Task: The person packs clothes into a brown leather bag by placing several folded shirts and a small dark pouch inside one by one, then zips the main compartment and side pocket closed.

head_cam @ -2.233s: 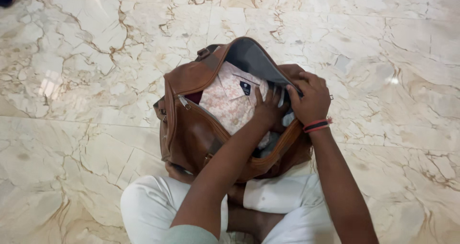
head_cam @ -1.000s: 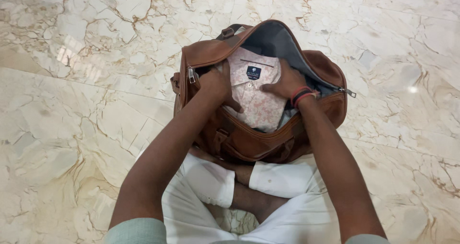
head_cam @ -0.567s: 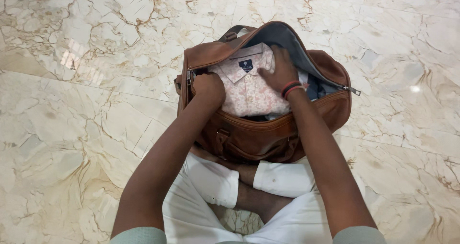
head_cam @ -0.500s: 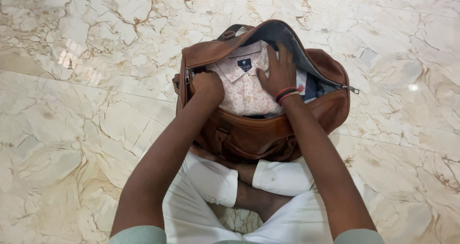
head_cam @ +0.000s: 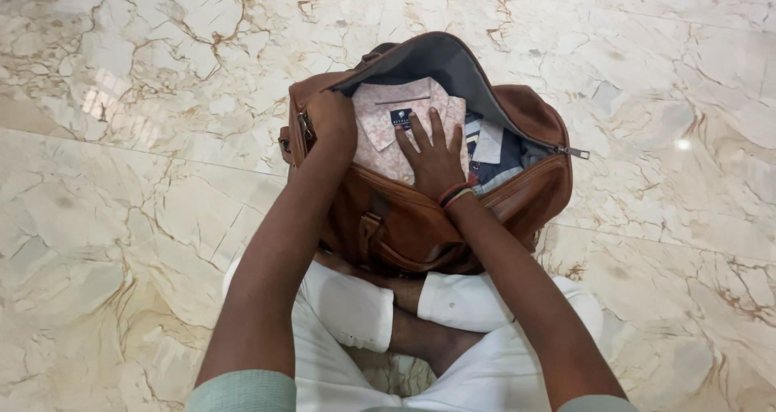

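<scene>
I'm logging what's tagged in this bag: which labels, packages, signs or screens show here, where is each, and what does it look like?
Neck label: small dark navy rectangle with pale marks, sewn inside the collar of the folded pink patterned shirt in the brown bag, just above the right hand.
Packages, signs, screens: none visible.

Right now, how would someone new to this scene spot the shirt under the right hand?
On the marble floor sits an open brown leather bag. Inside its mouth, at the left end, lies a folded pale pink patterned shirt, with the right hand flat on it. Unlike the dark blue clothes beside it, it is light, with a collar and a small dark label.
</scene>
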